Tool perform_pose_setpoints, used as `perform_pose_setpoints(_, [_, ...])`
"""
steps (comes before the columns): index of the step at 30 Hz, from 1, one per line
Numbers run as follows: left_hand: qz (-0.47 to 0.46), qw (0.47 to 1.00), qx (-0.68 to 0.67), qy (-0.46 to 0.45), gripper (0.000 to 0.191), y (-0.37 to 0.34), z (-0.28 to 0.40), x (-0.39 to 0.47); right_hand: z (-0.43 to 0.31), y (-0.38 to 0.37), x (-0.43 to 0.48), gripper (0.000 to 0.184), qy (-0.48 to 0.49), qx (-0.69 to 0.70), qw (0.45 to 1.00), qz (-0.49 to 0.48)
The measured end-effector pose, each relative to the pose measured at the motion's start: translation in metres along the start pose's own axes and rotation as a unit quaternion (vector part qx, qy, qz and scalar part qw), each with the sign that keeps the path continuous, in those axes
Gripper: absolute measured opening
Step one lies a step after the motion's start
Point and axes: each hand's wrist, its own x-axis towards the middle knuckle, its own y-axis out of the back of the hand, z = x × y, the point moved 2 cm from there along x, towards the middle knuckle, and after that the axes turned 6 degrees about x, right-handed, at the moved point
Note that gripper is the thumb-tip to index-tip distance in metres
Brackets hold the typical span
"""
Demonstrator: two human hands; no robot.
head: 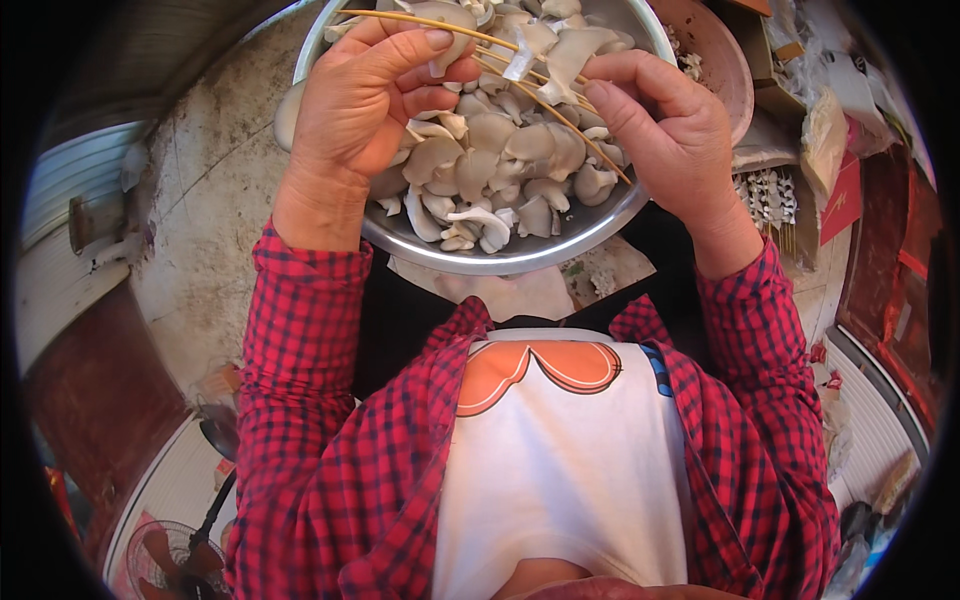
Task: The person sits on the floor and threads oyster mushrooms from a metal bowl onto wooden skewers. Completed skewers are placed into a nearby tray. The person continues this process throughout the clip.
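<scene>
My left hand [375, 97] is raised over the far side of a metal basin, gripping a thin bamboo skewer [420, 21] between thumb and fingers. A grey mushroom piece [450, 56] shows by its fingertips. Torn oyster mushroom pieces [566, 60] sit along the skewer towards my right hand [667, 120]. That hand pinches at the mushroom end with thumb and forefinger; its other fingers are curled. Several more skewers [577, 131] slant between the hands, their hold partly hidden. Below, a heap of loose oyster mushrooms [495, 150] lies in the basin [510, 261].
A pinkish basin [739, 82] with scraps stands at the upper right. Beside it, a cardboard box [806, 217] holds mushroom-laden skewers [769, 199]. Plastic bags [821, 142] are piled nearby. At the lower left is a fan [176, 559]. Stained floor [217, 187] extends left.
</scene>
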Motion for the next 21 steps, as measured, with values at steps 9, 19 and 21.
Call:
perform_pose_setpoints(9, [-0.026, 0.999, -0.041, -0.022, 0.014, 0.008, -0.007, 0.004, 0.033, 0.02, 0.011, 0.014, -0.059, 0.042, 0.989, 0.13])
perform_pose_setpoints(19, [0.108, 0.973, -0.178, -0.098, 0.021, 0.033, -0.009, 0.02, 0.007, 0.0, 0.003, 0.013, 0.004, -0.053, 0.998, 0.034])
perform_pose_setpoints(21, [0.115, 0.967, -0.203, -0.106, 0.02, 0.036, -0.009, 0.022, 0.012, -0.001, 0.004, 0.012, 0.025, -0.041, 0.997, 0.052])
